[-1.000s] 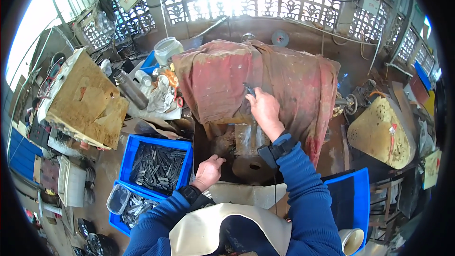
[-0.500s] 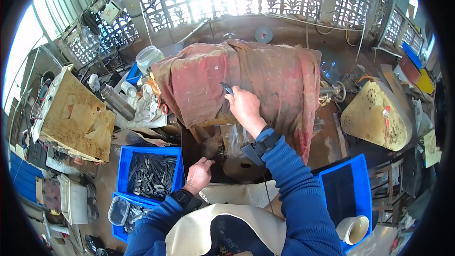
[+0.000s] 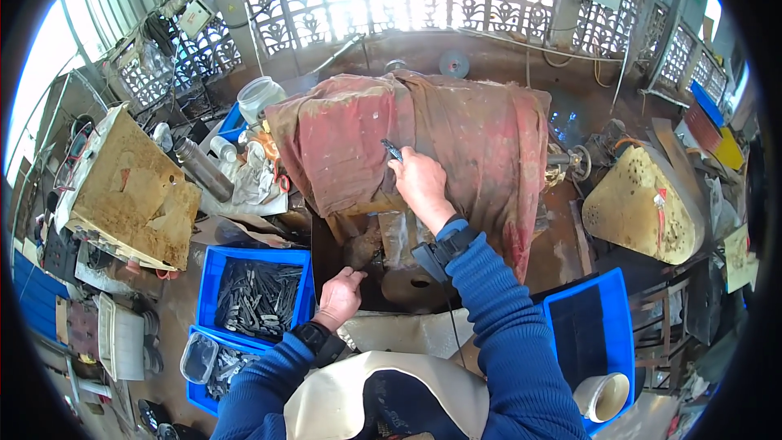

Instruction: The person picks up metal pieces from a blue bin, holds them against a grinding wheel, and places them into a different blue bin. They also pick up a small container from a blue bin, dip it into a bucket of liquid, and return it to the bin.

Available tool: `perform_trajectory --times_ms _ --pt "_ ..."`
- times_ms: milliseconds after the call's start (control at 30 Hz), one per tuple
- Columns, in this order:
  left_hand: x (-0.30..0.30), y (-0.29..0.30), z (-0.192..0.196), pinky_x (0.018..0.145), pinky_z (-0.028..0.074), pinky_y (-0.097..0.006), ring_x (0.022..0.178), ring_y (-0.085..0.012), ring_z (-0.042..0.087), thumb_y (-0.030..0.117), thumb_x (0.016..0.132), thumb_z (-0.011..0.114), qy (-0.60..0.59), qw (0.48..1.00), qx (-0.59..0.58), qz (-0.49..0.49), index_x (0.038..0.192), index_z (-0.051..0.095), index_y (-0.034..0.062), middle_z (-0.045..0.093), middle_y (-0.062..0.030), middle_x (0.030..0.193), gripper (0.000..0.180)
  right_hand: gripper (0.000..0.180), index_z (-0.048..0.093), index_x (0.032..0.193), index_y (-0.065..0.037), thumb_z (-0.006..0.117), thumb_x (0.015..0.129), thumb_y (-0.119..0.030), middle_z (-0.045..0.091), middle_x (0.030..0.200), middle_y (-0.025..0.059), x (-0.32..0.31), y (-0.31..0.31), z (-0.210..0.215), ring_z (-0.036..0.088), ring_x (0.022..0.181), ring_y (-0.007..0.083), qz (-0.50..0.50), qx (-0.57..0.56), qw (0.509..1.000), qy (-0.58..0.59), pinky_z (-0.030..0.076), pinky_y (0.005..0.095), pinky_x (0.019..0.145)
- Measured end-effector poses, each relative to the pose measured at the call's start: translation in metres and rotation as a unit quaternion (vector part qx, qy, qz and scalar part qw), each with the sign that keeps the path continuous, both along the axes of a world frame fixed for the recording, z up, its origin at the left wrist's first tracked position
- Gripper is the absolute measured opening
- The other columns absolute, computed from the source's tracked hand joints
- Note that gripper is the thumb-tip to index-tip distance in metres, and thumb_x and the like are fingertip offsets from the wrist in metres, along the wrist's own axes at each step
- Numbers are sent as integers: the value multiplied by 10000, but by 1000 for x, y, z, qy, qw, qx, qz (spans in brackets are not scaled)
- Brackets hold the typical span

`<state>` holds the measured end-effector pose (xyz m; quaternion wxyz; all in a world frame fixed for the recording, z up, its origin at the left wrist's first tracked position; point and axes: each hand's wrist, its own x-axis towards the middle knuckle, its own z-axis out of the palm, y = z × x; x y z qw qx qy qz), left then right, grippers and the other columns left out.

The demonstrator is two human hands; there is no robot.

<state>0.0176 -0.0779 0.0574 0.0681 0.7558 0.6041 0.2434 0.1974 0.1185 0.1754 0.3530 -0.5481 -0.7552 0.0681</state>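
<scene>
In my right hand (image 3: pixel 421 186), a short, dark, narrow metal-looking piece (image 3: pixel 392 149) is pinched, its tip pointing up and left. The hand is over a red and brown stained cloth (image 3: pixel 481 134) draped across a machine. My left hand (image 3: pixel 340 297) is closed, fingertips pressed together, at the left side of the dark opening below the cloth; whatever it holds, if anything, is too small to make out. Under the cloth's front edge, a grimy recess (image 3: pixel 419 297) shows a dark round hole. My wrists wear dark bands, and a thin cord hangs from the right one.
On the left, a blue bin (image 3: pixel 207 287) holds many dark strips (image 3: pixel 259 297), with a second blue bin below it. A blue bin (image 3: pixel 627 334) with a cream pot (image 3: pixel 603 398) sits at right. A steel flask (image 3: pixel 204 169) and orange-handled scissors (image 3: pixel 281 177) lie at upper left.
The whole view has shifted slightly. Both hands keep nearly the same places, and the right still pinches the dark narrow piece.
</scene>
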Motion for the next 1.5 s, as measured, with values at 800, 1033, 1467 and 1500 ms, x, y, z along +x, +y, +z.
perform_trajectory --times_ms 800,1033,1467,1500 --pt "-9 -24 -1 667 526 -402 774 -329 623 -29 742 562 -17 999 35 7 981 677 78 604 -125 836 286 279 556 889 -40 615 885 -313 643 803 178 -8 -21 -2 624 791 395 -11 -43 999 -13 479 510 678" --pt "-23 -13 -20 662 514 -387 756 -324 621 -89 758 521 -134 990 43 28 1044 666 43 613 -150 842 347 316 563 901 -24 641 871 -329 641 809 197 8 -48 4 621 804 408 24 -30 999 12 476 503 679" --pt "-13 31 -6 728 520 -386 839 -314 627 -69 740 543 12 993 114 -5 1170 623 58 629 -148 925 456 317 606 1005 -12 743 806 -216 645 788 164 73 -229 -31 635 655 262 202 -158 953 164 497 340 623" --pt "-9 29 -10 728 523 -388 844 -311 629 -48 734 561 47 993 111 -14 1169 623 69 632 -139 906 455 317 606 1005 -12 743 806 -216 645 788 164 78 -239 -37 635 655 262 200 -158 953 166 497 340 623"
